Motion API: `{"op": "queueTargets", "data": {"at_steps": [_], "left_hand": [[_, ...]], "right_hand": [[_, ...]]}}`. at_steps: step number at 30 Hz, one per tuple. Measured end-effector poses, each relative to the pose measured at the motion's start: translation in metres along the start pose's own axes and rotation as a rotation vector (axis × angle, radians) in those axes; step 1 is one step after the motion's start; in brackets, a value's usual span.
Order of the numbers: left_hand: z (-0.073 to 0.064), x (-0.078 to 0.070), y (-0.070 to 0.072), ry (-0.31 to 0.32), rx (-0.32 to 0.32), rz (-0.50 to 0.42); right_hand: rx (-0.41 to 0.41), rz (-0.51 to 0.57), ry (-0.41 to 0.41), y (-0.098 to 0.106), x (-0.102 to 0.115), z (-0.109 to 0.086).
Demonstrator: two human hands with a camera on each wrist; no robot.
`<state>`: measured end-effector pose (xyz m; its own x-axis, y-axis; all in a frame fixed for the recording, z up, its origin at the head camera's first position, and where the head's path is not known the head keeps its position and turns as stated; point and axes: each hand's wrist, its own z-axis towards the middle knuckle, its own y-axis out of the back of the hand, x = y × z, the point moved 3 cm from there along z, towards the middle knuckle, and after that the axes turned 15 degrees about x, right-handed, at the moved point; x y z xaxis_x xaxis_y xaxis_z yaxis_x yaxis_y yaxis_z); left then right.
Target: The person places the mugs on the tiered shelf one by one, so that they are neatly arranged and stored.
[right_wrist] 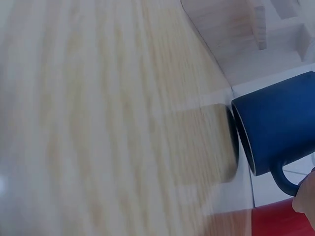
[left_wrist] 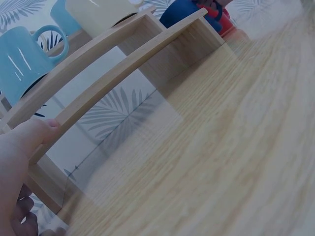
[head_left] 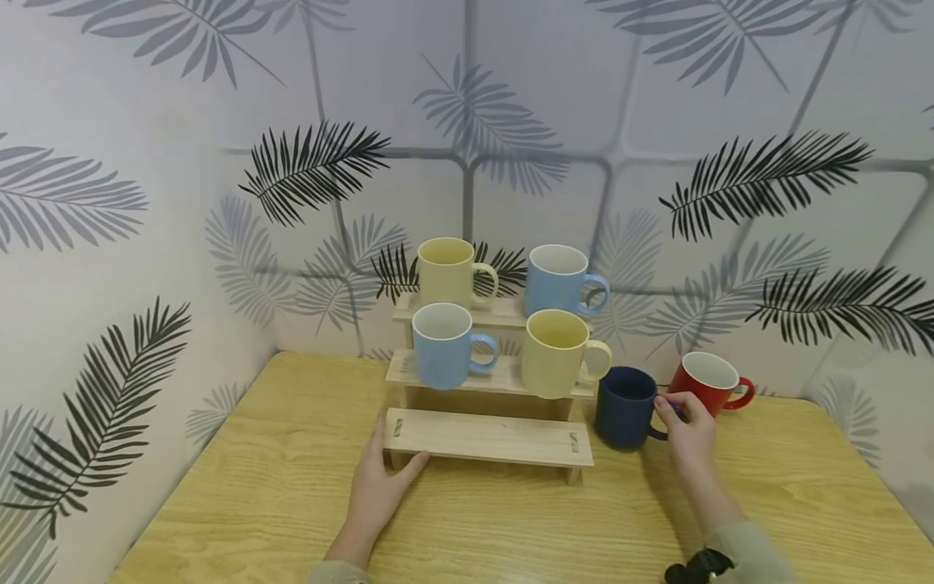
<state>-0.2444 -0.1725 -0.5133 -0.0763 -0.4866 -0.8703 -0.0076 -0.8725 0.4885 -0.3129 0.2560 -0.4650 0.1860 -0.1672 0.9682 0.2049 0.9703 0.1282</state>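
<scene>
My left hand (head_left: 377,487) holds the left end of a three-tier wooden stand (head_left: 485,435), its thumb on the front edge of the lowest step. To the right of the stand, my right hand (head_left: 689,426) pinches the handle of a navy mug (head_left: 622,418). In the right wrist view the base of the navy mug (right_wrist: 275,123) is close over the table, above its shadow. A red mug (head_left: 680,381) with a white inside stands just behind the right hand, partly hidden by it. The bottom step carries nothing.
On the middle tier are a light blue mug (head_left: 441,357) and a pale yellow mug (head_left: 550,365). The top tier bears another pale yellow mug (head_left: 445,280) and another light blue mug (head_left: 554,288). A leaf-patterned wall (head_left: 409,97) closes off the wooden table (head_left: 467,527) at the back.
</scene>
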Motion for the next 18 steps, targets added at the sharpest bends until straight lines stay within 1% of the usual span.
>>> {"op": "queueTargets", "data": {"at_steps": [3,5,7,9,11,14,18], "left_hand": [[0.0,0.0,0.001,0.007,0.005,-0.003],[-0.001,-0.001,0.001,0.012,0.013,-0.005],[-0.001,-0.001,0.001,0.014,0.017,-0.002],[-0.001,-0.001,0.0,0.017,0.019,0.005],[-0.001,-0.001,0.001,0.015,0.015,0.006],[-0.001,-0.002,0.001,0.011,0.017,0.004],[-0.001,-0.003,0.001,0.003,0.024,-0.004]], "right_hand": [[0.007,0.004,-0.013,0.008,0.003,-0.008],[0.016,0.054,-0.026,0.012,0.006,-0.014],[0.022,0.101,-0.018,0.017,0.008,-0.022],[0.03,0.154,0.011,0.021,0.012,-0.03],[0.049,0.193,0.057,0.024,0.016,-0.037],[0.085,0.222,0.127,0.027,0.023,-0.047],[0.117,0.262,0.189,0.028,0.033,-0.057]]}}
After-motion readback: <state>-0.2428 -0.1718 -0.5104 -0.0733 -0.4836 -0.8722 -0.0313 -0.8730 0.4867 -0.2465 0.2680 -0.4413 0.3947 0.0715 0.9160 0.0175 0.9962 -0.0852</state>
